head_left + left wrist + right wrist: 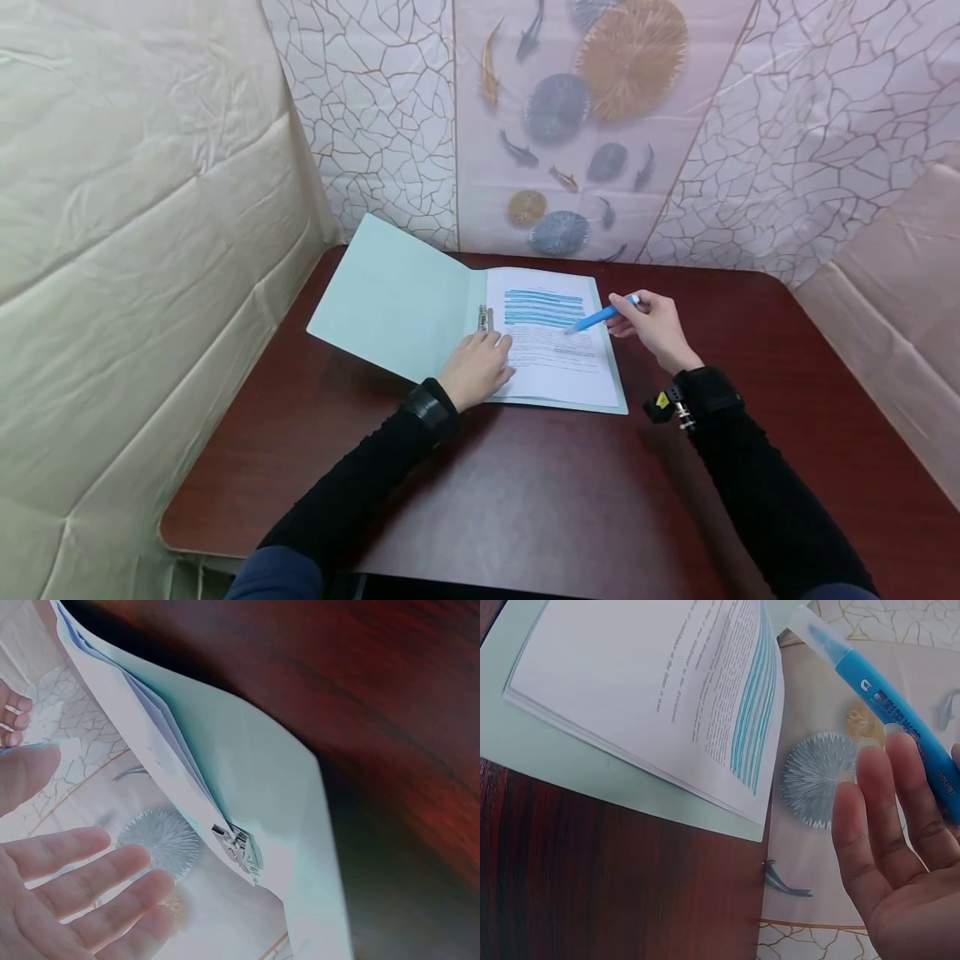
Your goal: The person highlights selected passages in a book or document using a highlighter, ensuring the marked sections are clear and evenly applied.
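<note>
Only right wrist view: lettering (pixel 894 712) on marker (pixel 877 691)

Black sleeves (pixel 360 490); black wrist straps (pixel 431 410)

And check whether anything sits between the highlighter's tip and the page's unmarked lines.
What looks like a translucent cap covers the tip of the blue highlighter. Nothing else visible stands between it and the unmarked lines on the page; the left hand is off at the page's inner edge.
</note>
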Tool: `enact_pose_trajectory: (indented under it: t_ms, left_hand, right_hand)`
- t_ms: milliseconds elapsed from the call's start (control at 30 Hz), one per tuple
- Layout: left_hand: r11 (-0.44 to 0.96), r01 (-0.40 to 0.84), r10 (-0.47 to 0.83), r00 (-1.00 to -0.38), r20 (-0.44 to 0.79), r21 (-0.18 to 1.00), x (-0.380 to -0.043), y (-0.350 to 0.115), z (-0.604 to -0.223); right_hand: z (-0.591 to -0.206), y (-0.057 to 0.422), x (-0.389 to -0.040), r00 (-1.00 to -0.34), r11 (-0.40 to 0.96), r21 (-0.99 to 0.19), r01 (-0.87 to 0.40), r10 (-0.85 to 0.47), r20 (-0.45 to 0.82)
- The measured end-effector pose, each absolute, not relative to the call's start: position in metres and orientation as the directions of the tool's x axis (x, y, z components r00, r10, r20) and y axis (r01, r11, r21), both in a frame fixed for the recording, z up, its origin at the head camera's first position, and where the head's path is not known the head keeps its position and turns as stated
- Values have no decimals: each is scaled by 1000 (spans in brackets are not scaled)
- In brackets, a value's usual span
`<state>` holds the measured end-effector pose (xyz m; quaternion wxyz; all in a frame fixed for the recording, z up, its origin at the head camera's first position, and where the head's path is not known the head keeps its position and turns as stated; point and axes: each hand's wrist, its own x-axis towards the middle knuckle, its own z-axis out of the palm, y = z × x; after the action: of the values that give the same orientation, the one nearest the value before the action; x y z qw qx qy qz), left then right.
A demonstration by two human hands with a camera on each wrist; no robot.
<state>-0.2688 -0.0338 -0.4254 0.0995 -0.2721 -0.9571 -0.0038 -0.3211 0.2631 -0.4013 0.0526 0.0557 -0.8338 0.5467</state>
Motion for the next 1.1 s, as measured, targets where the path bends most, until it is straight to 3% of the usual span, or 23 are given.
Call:
enact_pose_trajectory:
  t_ms: [500,1100]
  left_hand:
    - [850,523,525,-825,211,-70,-274,-27,-428]
    - [850,524,524,-835,168,-48,-275,-21,-427]
  right_hand:
    - [-399,254,-320,-988,329,-932,-152,-83,132]
    - [-398,248,-318,-985,356,-923,-143,-146,96]
